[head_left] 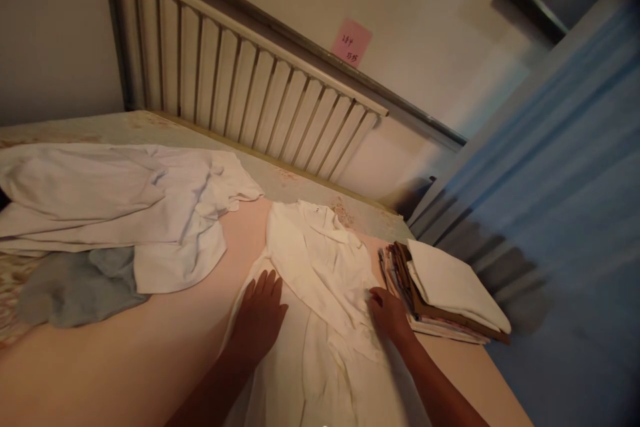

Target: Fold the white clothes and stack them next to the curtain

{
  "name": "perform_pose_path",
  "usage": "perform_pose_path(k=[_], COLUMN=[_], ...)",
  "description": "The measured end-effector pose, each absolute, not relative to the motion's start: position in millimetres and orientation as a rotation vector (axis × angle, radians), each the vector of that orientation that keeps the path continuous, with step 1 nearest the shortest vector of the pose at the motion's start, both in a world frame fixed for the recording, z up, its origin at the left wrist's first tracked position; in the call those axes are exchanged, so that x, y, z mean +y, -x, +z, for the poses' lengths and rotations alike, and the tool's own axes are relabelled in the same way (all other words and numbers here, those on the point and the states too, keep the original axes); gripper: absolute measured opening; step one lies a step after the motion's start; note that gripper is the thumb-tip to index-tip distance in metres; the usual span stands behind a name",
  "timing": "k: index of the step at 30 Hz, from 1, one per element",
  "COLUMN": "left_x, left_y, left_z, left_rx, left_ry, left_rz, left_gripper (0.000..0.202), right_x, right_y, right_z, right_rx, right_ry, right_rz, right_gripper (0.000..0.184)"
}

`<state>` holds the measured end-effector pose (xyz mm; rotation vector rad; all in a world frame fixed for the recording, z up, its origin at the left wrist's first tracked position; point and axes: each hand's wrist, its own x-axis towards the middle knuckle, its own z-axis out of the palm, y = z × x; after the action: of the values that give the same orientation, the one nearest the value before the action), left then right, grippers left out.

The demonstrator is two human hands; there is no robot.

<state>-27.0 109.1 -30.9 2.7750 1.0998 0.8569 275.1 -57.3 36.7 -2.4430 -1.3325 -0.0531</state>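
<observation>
garment (pixel 320 267) between clothes heap (pixel 110 193) left and stack (pixel 455 283) right; radiator (pixel 245 87) behind

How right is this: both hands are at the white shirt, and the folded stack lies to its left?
The side is wrong: the head view shows the folded stack right of the white shirt, not left. Left hand and right hand are at the shirt, as stated.

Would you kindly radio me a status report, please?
Left hand on white shirt; right hand at its edge. Shirt spread out. Folded clothes close beside right hand.

Left grip (pixel 260 312) lies flat; right grip (pixel 390 313) curls.
</observation>
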Motion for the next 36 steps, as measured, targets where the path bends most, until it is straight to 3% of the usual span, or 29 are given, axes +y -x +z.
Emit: perform_pose_path(k=[10, 20, 36], left_x=[106, 107, 108], left_y=[28, 27, 24], left_z=[-22, -24, -27], left_rx=[1.141, 1.135, 1.155], left_ry=[-2.804, -2.787, -2.799], left_rz=[0.824, 0.959, 0.908], left_gripper=[0.043, 0.042, 0.044], right_x=[-61, -76, -94], right_y=[-273, -282, -273], right_z=[34, 37, 28], right_rx=[-1.354, -1.126, -1.150], right_ry=[2.417, 2.369, 2.432], right_rz=[0.128, -0.106, -0.133], right_gripper=[0.015, 0.032, 0.028])
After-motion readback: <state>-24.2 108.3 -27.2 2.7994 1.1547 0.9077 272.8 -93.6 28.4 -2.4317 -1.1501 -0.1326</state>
